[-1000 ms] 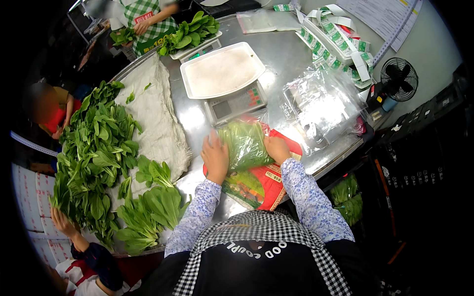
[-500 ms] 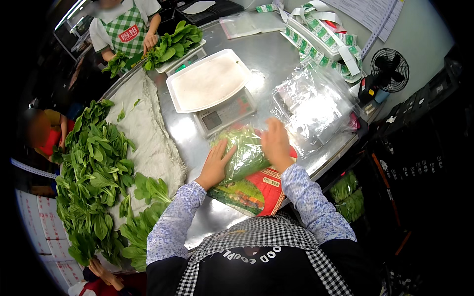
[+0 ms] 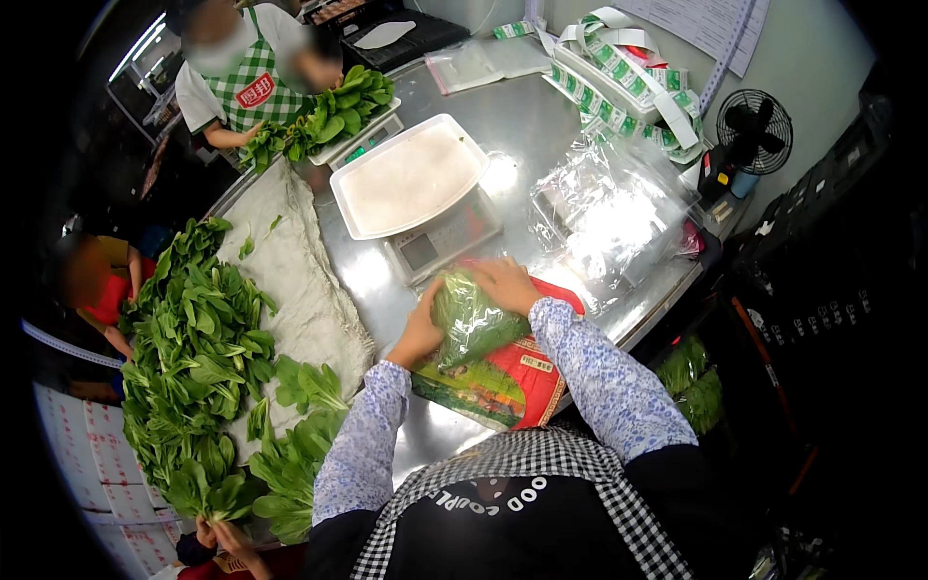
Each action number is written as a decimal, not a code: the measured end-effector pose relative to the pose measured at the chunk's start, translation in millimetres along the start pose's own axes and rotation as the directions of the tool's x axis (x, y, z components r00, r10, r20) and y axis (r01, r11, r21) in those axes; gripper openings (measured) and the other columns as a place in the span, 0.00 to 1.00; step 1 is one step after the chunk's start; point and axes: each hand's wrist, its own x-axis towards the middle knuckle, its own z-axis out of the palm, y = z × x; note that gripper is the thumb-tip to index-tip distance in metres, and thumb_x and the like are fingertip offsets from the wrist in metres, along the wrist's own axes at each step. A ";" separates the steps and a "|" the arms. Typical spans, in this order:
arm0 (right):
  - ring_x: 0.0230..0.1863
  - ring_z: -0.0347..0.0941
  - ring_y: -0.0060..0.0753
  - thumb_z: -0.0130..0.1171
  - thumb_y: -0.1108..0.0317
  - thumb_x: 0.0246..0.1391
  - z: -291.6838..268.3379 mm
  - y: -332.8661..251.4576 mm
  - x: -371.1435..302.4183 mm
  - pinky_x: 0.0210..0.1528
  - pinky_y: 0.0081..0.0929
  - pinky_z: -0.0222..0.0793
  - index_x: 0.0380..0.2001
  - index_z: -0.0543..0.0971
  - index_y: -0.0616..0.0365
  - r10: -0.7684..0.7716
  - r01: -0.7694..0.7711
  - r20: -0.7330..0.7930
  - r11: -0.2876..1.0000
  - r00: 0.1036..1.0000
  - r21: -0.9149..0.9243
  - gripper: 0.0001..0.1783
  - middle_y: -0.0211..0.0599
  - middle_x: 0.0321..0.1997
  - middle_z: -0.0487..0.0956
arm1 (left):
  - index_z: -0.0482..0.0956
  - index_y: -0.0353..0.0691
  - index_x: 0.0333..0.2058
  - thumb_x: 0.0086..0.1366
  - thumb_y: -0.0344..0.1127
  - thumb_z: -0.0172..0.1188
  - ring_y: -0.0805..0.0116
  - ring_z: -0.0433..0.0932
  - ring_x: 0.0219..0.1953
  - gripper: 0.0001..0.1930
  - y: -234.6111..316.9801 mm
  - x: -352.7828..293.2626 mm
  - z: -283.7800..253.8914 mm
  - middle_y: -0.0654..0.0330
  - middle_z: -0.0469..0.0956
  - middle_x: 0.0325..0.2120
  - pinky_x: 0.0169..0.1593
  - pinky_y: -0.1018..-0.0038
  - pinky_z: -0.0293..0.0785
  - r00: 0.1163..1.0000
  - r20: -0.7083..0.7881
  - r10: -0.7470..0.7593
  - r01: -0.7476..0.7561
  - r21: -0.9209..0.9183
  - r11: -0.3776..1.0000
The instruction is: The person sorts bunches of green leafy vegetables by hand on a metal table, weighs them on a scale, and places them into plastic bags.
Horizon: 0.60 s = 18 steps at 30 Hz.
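A clear plastic bag of leafy greens [image 3: 472,324] lies on a red, green and yellow printed sheet [image 3: 541,372] in front of me. At the bag's left side is my left hand [image 3: 421,327], its fingers curled around the edge. My right hand [image 3: 507,286] grips the far right edge of the bag, with the fingertips partly hidden by the plastic. Just beyond the bag stands a digital scale [image 3: 440,242] bearing a white tray [image 3: 411,179].
Loose leafy greens [image 3: 198,338] are heaped along a pale cloth [image 3: 304,251] at left. Clear plastic bags [image 3: 609,213], label strips [image 3: 623,72] and a black fan [image 3: 754,130] are at right. A co-worker in a green checked apron [image 3: 256,87] handles greens at the far left.
My right hand has come down from above the bag onto its far edge. My left hand has shifted to the bag's side. The co-worker's hands have moved among the greens.
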 end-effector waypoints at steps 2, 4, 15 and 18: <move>0.54 0.65 0.44 0.46 0.53 0.59 -13.1 -8.2 2.2 0.56 0.44 0.57 0.46 0.76 0.49 -0.005 0.005 0.026 1.000 1.000 0.006 0.18 0.34 0.53 0.74 | 0.56 0.41 0.64 0.45 0.16 0.51 0.63 0.73 0.51 0.42 19.1 5.0 -10.6 0.54 0.68 0.55 0.51 0.71 0.71 0.995 0.070 -0.067 0.069 -0.031 0.997; 0.54 0.64 0.43 0.45 0.53 0.60 -14.1 -4.3 -0.2 0.56 0.46 0.56 0.47 0.76 0.48 0.009 -0.009 -0.004 0.999 1.000 -0.036 0.18 0.32 0.53 0.74 | 0.57 0.38 0.63 0.48 0.19 0.51 0.60 0.73 0.50 0.39 60.5 -5.0 -13.5 0.50 0.69 0.54 0.51 0.69 0.70 0.961 -0.085 -0.264 0.260 -0.056 0.964; 0.61 0.63 0.49 0.40 0.52 0.62 -13.5 33.9 32.8 0.63 0.44 0.55 0.53 0.73 0.53 0.011 -0.021 0.223 0.999 0.975 0.042 0.24 0.42 0.59 0.70 | 0.66 0.37 0.54 0.45 0.27 0.59 0.50 0.66 0.53 0.33 65.4 -28.9 58.4 0.49 0.66 0.51 0.53 0.57 0.66 0.865 0.151 0.478 -0.372 0.833 0.410; 0.65 0.59 0.48 0.40 0.50 0.64 -63.5 -17.1 28.1 0.67 0.35 0.51 0.61 0.62 0.61 0.026 0.007 -0.087 0.931 0.996 0.364 0.31 0.51 0.65 0.63 | 0.67 0.40 0.54 0.44 0.20 0.56 0.48 0.70 0.52 0.33 83.5 -20.0 11.6 0.47 0.71 0.49 0.53 0.63 0.69 0.866 -0.021 0.499 -0.362 0.663 0.656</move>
